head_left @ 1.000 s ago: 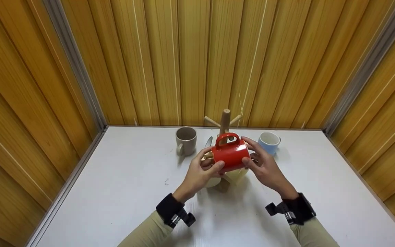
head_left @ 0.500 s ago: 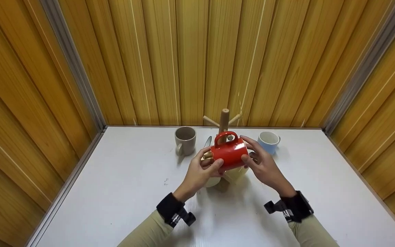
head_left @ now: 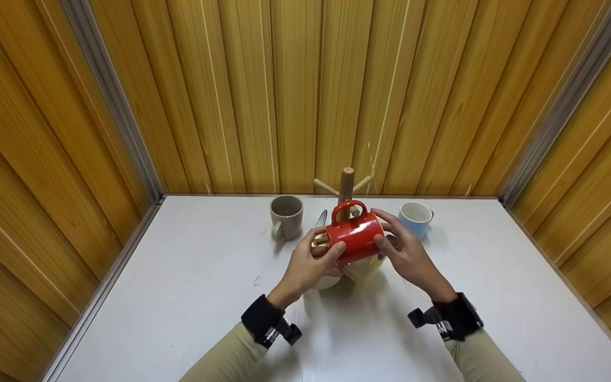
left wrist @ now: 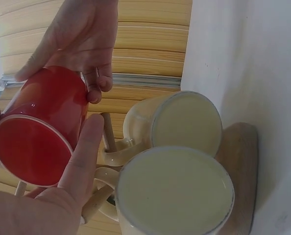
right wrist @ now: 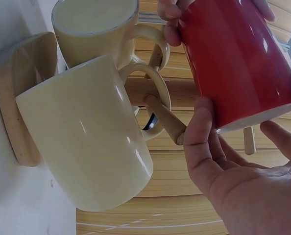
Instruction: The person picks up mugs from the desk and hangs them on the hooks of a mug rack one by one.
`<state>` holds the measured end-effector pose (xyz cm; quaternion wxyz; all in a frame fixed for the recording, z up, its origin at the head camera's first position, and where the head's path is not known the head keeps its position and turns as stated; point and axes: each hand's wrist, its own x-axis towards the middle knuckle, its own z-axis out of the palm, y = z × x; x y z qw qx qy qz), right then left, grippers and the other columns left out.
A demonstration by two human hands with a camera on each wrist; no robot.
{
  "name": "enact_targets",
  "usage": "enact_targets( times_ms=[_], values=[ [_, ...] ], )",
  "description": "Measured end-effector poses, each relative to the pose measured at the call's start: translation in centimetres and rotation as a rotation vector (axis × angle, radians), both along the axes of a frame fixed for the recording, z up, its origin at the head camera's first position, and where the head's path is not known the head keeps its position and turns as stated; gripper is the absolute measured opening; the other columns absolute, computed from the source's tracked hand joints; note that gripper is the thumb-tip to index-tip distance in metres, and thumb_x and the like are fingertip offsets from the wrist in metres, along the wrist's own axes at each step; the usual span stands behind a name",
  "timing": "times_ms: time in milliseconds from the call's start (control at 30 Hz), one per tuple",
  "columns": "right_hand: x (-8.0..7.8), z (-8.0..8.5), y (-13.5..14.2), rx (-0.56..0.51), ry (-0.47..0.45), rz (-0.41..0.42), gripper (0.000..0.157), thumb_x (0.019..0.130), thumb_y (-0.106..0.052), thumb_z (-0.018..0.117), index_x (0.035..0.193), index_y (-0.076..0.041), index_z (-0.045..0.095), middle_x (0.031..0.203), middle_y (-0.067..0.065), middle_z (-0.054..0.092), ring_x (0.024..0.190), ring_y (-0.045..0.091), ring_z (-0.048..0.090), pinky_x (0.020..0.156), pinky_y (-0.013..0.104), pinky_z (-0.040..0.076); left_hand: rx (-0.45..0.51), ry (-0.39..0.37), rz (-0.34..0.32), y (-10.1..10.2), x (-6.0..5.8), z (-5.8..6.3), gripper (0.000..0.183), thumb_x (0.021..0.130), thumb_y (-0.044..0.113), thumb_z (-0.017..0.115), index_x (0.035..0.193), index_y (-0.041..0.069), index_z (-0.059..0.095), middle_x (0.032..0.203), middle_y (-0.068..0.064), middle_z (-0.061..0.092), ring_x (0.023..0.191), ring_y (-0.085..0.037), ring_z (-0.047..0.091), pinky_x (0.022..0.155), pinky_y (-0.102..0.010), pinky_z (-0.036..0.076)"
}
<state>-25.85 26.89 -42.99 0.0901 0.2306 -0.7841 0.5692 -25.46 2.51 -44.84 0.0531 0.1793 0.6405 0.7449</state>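
Observation:
A glossy red mug is held on its side in front of the wooden mug tree, its handle pointing up toward the post. My left hand grips one end, the thumb on the near side. At the other end my right hand grips it with thumb and fingers. Whether the handle touches a peg cannot be told. Two cream mugs, one nearer the right wrist camera and another nearer the left, hang by their handles on lower pegs, mostly hidden in the head view by the red mug and hands.
A grey-brown mug stands upright at the back left of the white table. To the back right is a light blue mug. Upper pegs of the tree stick out behind the red mug. Wood-look panels wall in the back and sides.
The red mug has shifted slightly up and away, toward the tree's post, with both hands keeping their grip. The other mugs stay where they were.

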Motion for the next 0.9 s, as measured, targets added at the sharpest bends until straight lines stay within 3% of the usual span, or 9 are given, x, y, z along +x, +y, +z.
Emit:
enact_targets(
  times_ms=[333,633,900],
  values=[
    [-0.28,-0.06,0.00,-0.010,-0.024,-0.009,0.052,0.104,-0.006,0.059,0.153,-0.015,0.047,0.129,0.020,0.065,0.083,0.030,0.070,0.066,0.036,0.059,-0.060,0.003,-0.011,-0.11,-0.22,0.20,0.054,0.097,0.031,0.073,0.141,0.008,0.050,0.118,-0.017,0.071,0.081,-0.042,0.074,0.067,-0.047,0.063],
    [-0.65,-0.03,-0.10,-0.010,-0.058,-0.011,0.051,0.105,-0.011,0.059,0.154,-0.017,0.046,0.130,0.020,0.064,0.083,0.031,0.069,0.067,0.034,0.059,-0.109,0.009,-0.027,-0.50,-0.58,0.44,0.054,0.096,0.038,0.073,0.135,0.008,0.050,0.109,-0.017,0.073,0.080,-0.042,0.074,0.064,-0.048,0.063],
    [-0.99,-0.24,-0.22,-0.034,-0.071,0.010,0.048,0.106,-0.011,0.056,0.153,-0.017,0.046,0.120,0.020,0.066,0.083,0.031,0.069,0.066,0.034,0.059,-0.172,-0.007,-0.046,-0.72,-0.71,0.85,0.053,0.097,0.040,0.071,0.133,0.009,0.047,0.094,-0.018,0.074,0.080,-0.045,0.074,0.063,-0.047,0.063]
  ],
)
